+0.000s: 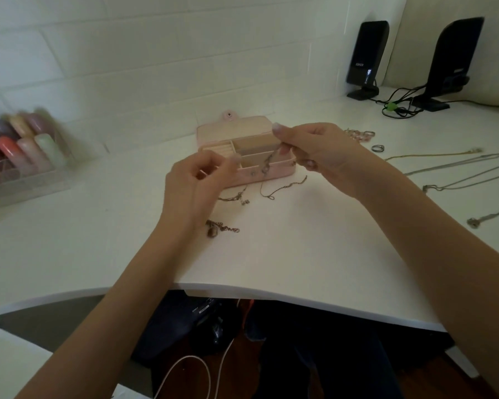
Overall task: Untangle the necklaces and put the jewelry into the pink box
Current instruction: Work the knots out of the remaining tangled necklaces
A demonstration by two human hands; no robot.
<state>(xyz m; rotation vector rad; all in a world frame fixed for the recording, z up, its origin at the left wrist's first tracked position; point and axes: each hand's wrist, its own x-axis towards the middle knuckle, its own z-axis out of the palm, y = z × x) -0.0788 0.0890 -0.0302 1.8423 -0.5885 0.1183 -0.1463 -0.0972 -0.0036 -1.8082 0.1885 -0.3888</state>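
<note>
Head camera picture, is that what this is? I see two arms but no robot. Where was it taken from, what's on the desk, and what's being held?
There is no machine here: a person wears a camera on the head, looking forward and down, so you see their own arms. The right hand pinches a thin tangled chain that dangles in front of the open pink box. The left hand has its fingers curled at the box's near left corner; its grip on anything is too blurred to judge. On the white desk lie more tangled chains, long necklaces and a ring on the right, two black speakers at the back, and a clear tray of coloured items on the left.
</note>
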